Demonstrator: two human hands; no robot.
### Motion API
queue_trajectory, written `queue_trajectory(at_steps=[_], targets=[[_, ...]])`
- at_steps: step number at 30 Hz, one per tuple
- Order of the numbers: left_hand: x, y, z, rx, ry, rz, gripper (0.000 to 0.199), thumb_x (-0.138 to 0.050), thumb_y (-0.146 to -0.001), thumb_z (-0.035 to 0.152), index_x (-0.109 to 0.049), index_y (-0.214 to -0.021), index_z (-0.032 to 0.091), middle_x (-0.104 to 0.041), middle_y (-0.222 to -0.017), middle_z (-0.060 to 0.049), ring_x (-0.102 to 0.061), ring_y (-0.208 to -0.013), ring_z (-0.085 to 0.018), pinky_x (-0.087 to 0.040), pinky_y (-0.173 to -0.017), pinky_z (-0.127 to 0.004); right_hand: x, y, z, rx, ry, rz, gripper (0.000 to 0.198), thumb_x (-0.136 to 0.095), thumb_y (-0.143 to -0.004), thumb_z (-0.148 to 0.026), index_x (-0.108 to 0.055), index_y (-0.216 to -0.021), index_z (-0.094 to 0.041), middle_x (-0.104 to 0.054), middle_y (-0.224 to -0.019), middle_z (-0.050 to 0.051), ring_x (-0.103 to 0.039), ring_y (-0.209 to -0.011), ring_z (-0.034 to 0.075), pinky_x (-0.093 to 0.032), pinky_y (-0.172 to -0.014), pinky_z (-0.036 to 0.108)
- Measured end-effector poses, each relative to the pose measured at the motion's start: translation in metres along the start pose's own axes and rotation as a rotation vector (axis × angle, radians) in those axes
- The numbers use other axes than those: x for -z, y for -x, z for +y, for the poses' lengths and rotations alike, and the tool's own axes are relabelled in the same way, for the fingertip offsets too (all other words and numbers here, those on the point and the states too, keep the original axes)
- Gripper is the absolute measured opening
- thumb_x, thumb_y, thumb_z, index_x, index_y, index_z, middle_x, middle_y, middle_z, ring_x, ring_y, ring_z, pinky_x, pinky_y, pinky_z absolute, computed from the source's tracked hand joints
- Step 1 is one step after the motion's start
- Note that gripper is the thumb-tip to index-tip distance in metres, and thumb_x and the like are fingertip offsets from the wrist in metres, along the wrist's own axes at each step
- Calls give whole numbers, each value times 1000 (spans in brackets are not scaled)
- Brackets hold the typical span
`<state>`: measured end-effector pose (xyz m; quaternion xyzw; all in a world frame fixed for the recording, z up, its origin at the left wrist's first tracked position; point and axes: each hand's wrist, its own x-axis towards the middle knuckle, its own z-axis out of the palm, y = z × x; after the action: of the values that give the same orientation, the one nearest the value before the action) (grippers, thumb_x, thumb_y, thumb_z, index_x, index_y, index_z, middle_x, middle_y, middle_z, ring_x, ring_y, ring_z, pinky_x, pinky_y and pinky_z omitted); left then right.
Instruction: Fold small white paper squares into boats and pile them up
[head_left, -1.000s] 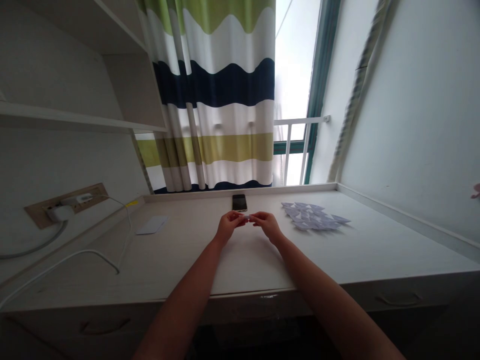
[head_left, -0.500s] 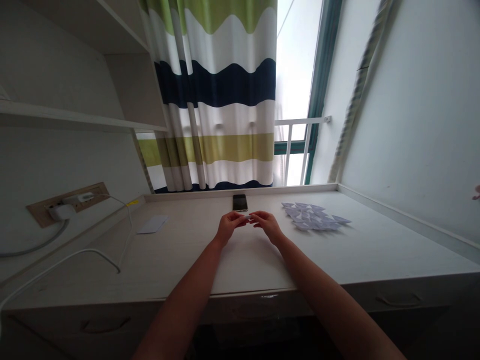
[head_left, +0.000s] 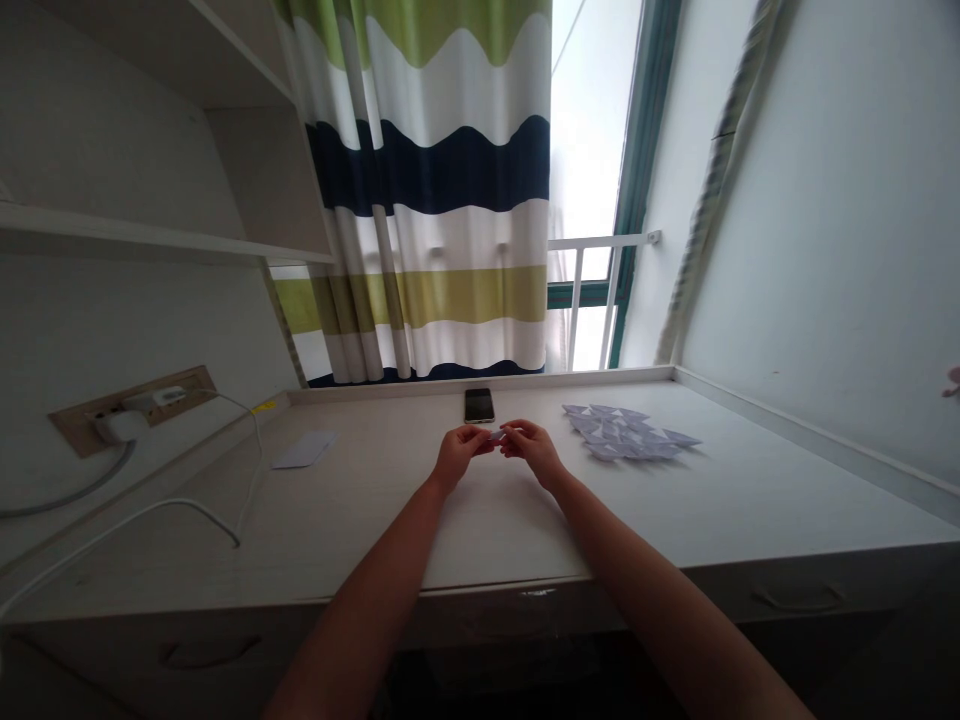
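Observation:
Between my two hands, just above the desk's middle, is a small piece of folded paper point(head_left: 496, 436), pale and mostly covered by fingers. My left hand point(head_left: 460, 450) pinches its left end. On the right end, my right hand point(head_left: 529, 446) closes with thumb and fingers. The exact shape of the folds is too small to make out. Several folded paper pieces point(head_left: 626, 432), pale and pointed, lie in an overlapping group on the desk to the right of my hands. A dark phone point(head_left: 480, 405) lies flat just beyond my fingers.
A stack of white paper point(head_left: 304, 450) rests at the left of the white desk point(head_left: 397, 520). White cables point(head_left: 172, 502) run from a wall socket point(head_left: 135, 408) over the desk's left side. A raised edge borders the back; a striped curtain point(head_left: 442, 170) hangs behind.
The fingers of my right hand have shifted slightly on the folded paper, and a little more of it shows. My arms stay in nearly the same place.

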<state>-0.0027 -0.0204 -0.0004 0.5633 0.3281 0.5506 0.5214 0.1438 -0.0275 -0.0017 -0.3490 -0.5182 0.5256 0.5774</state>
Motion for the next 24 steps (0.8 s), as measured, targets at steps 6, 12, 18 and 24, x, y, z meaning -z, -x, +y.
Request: queue_trajectory(at_steps=[6, 12, 18, 24], targets=[[-1, 1, 1, -21, -45, -36, 29, -70, -59, 33, -66, -77, 11, -67, -76, -6, -62, -73, -17, -48, -80, -38, 0, -1, 1, 19, -17, 15, 31, -67, -59, -41, -58, -77, -17, -64, -64, 1, -59, -57, 12, -48, -60, 28], [-2, 2, 2, 4, -79, -55, 27, -69, -60, 32, -65, -76, 11, -67, -77, -7, -61, -74, -18, -49, -75, -36, 0, -1, 1, 30, 7, 25, 31, -67, -58, -40, -57, -76, -17, -64, -62, 1, -60, -60, 13, -49, -60, 29], [-1, 1, -1, -8, -91, -67, 24, -71, -57, 29, -62, -70, 11, -64, -90, -9, -61, -77, -19, -49, -74, -36, -2, 2, -3, 52, 81, -10, 30, -69, -56, -37, -62, -78, -17, -63, -64, 1, -59, -60, 13, -48, -59, 28], [1, -2, -8, -6, -89, -109, 25, -72, -57, 26, -61, -74, 12, -66, -80, -7, -61, -79, -20, -48, -77, -38, -3, 2, -1, 69, 122, -10, 31, -70, -54, -35, -65, -79, -17, -63, -73, 3, -59, -62, 13, -48, -59, 29]])
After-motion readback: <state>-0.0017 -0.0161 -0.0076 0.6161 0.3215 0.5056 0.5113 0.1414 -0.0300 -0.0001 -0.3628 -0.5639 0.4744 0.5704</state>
